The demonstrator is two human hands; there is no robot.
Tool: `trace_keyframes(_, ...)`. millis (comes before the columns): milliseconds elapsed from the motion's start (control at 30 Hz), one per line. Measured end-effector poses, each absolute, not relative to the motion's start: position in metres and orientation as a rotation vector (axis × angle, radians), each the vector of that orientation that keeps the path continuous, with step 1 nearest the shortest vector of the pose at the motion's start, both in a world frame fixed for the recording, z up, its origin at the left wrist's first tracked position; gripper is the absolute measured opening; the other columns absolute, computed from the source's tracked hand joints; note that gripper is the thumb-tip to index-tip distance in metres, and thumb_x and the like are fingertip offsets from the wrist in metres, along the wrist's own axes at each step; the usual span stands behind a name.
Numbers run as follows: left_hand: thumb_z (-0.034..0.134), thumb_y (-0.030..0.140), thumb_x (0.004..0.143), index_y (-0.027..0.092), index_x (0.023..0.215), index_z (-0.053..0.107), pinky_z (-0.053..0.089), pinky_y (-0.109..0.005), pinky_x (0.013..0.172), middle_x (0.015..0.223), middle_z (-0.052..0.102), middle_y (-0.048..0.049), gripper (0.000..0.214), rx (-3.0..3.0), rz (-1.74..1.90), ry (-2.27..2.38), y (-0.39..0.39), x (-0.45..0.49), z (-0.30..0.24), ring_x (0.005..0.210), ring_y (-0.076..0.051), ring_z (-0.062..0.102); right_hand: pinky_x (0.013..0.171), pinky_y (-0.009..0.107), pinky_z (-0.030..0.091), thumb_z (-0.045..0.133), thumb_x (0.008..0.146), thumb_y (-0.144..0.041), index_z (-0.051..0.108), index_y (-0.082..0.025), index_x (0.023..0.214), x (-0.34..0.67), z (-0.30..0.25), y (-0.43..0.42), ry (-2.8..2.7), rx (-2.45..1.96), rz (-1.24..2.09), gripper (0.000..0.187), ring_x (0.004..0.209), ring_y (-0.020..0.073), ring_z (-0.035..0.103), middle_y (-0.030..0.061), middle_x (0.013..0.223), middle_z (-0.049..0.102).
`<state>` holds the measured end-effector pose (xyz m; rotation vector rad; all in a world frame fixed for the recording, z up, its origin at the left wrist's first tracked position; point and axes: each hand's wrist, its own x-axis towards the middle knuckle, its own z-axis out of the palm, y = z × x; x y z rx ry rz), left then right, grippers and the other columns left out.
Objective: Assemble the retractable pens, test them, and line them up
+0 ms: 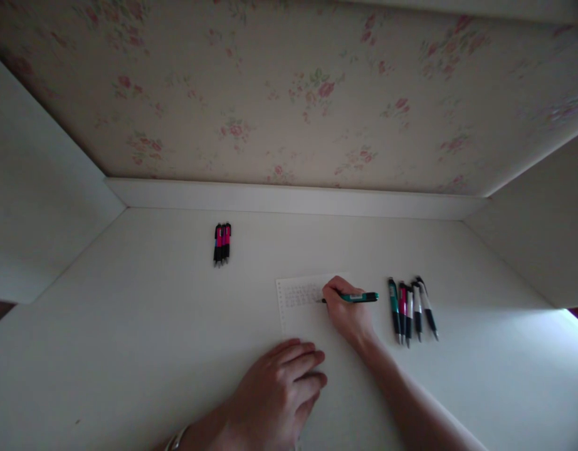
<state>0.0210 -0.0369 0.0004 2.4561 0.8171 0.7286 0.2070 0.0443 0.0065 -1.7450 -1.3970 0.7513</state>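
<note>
On the white desk point(143, 300), boxed in by side panels point(44, 181) and a flowery wall point(232, 131), someone's got a sheet point(301, 322) down and a pen on it rn. Right hand point(346, 310) is pinching a teal pen point(359, 297) btwn thumb & fingers, other fingers curled under, tip on or v. close to the paper at the end of a row of writing point(302, 294). Can't read it from where I'm standing, too small. Back end of the pen pts right.

Left hand point(282, 388) is palm down on the lower part of the sheet, fingers a bit apart, nothing gripped afaict. There's a band point(176, 438) on that wrist. Sheet has a line of punched holes down its left edge, & both hands cover a fair bit of it.

As for what the nook holds: just right of the writing hand there's a row of 5 pens, i.e. a green pen point(394, 307), a pink pen point(402, 307) and 3 white pens point(417, 307), tips twd the writer, the outermost one slanted. Farther back on the left, well apart from the paper, a bunch of pink/purple pens point(222, 241) w/ black grips lies side by side, touching.
</note>
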Motion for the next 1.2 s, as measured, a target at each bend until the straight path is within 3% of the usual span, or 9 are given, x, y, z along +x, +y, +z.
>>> trace_keyframes(333, 0.058, 0.022, 0.097, 0.023, 0.109, 0.07, 0.044, -0.033, 0.112, 0.128, 0.069, 0.0017, 0.017, 2.449, 0.741, 0.809, -0.036, 0.021, 0.0, 0.12, -0.017, 0.061, 0.04, 0.023, 0.039, 0.057, 0.089, -0.053, 0.062, -0.019, 0.093, 0.221, 0.01, 0.04, -1.155, -1.679, 0.816, 0.035, 0.039, 0.0134, 0.049, -0.0041, 0.049, 0.056)
trace_keyframes(433, 0.056, 0.022, 0.097, 0.023, 0.109, 0.07, 0.044, -0.033, 0.111, 0.129, 0.069, 0.001, 0.019, 2.457, 0.718, 0.803, -0.036, 0.02, 0.001, 0.12, -0.017, 0.061, 0.051, 0.026, 0.054, 0.066, 0.085, -0.047, 0.064, -0.019, 0.106, 0.229, 0.011, 0.035, -1.251, -1.485, 0.829, 0.035, 0.059, 0.0164, 0.067, 0.0083, 0.089, 0.074)
trace_keyframes(500, 0.056, 0.022, 0.097, 0.022, 0.109, 0.07, 0.044, -0.034, 0.112, 0.129, 0.068, 0.0007, 0.019, 2.467, 0.7, 0.803, -0.035, 0.02, 0.001, 0.121, -0.017, 0.06, 0.068, 0.034, 0.062, 0.066, 0.086, -0.041, 0.057, -0.023, 0.126, 0.237, 0.01, 0.029, -1.299, -1.319, 0.883, 0.045, 0.085, 0.0213, 0.074, 0.0134, 0.125, 0.068)
trace_keyframes(600, 0.056, 0.022, 0.097, 0.023, 0.109, 0.07, 0.044, -0.033, 0.112, 0.129, 0.069, 0.0015, 0.019, 2.469, 0.707, 0.808, -0.035, 0.02, 0.001, 0.121, -0.017, 0.06, 0.084, 0.041, 0.062, 0.059, 0.093, -0.032, 0.058, -0.025, 0.13, 0.252, 0.006, 0.017, -1.325, -1.343, 0.858, 0.038, 0.097, 0.0235, 0.075, 0.0117, 0.121, 0.071)
trace_keyframes(700, 0.056, 0.021, 0.097, 0.024, 0.111, 0.07, 0.044, -0.034, 0.112, 0.128, 0.069, 0.0016, 0.02, 2.468, 0.704, 0.806, -0.035, 0.02, 0.001, 0.12, -0.016, 0.061, 0.08, 0.04, 0.064, 0.058, 0.094, -0.028, 0.067, -0.025, 0.116, 0.265, 0.005, 0.005, -1.356, -1.341, 0.608, 0.024, 0.093, 0.0239, 0.076, 0.0119, 0.133, 0.064)
trace_keyframes(933, 0.056, 0.02, 0.097, 0.023, 0.111, 0.071, 0.046, -0.036, 0.111, 0.129, 0.069, 0.0007, 0.021, 2.493, 0.625, 0.808, -0.034, 0.019, 0.006, 0.12, -0.017, 0.061, 0.074, 0.034, 0.064, 0.062, 0.092, -0.019, 0.074, -0.024, 0.096, 0.274, 0.008, -0.001, -1.639, -1.37, 0.141, 0.014, 0.091, 0.0231, 0.074, 0.0098, 0.104, 0.075)
trace_keyframes(1033, 0.055, 0.02, 0.097, 0.023, 0.112, 0.071, 0.046, -0.037, 0.11, 0.128, 0.069, 0.0002, 0.021, 2.495, 0.624, 0.815, -0.034, 0.019, 0.006, 0.12, -0.018, 0.061, 0.069, 0.034, 0.065, 0.062, 0.092, -0.021, 0.066, -0.025, 0.12, 0.273, 0.005, 0.0, -1.551, -1.375, 0.265, 0.029, 0.084, 0.022, 0.076, 0.0101, 0.107, 0.075)
trace_keyframes(1133, 0.055, 0.021, 0.098, 0.023, 0.111, 0.07, 0.046, -0.038, 0.111, 0.129, 0.068, 0.0004, 0.02, 2.484, 0.62, 0.814, -0.035, 0.019, 0.004, 0.121, -0.018, 0.061, 0.071, 0.037, 0.066, 0.062, 0.092, -0.021, 0.035, -0.03, 0.149, 0.276, 0.005, -0.003, -1.406, -1.323, 0.41, 0.064, 0.083, 0.0221, 0.077, 0.0083, 0.108, 0.076)
trace_keyframes(1200, 0.056, 0.021, 0.098, 0.023, 0.111, 0.071, 0.045, -0.038, 0.111, 0.13, 0.068, 0.0007, 0.02, 2.474, 0.624, 0.817, -0.035, 0.02, 0.003, 0.122, -0.018, 0.061, 0.078, 0.039, 0.064, 0.062, 0.092, -0.019, 0.05, -0.031, 0.139, 0.282, 0.008, -0.007, -1.449, -1.348, 0.358, 0.05, 0.088, 0.0232, 0.076, 0.0069, 0.104, 0.077)
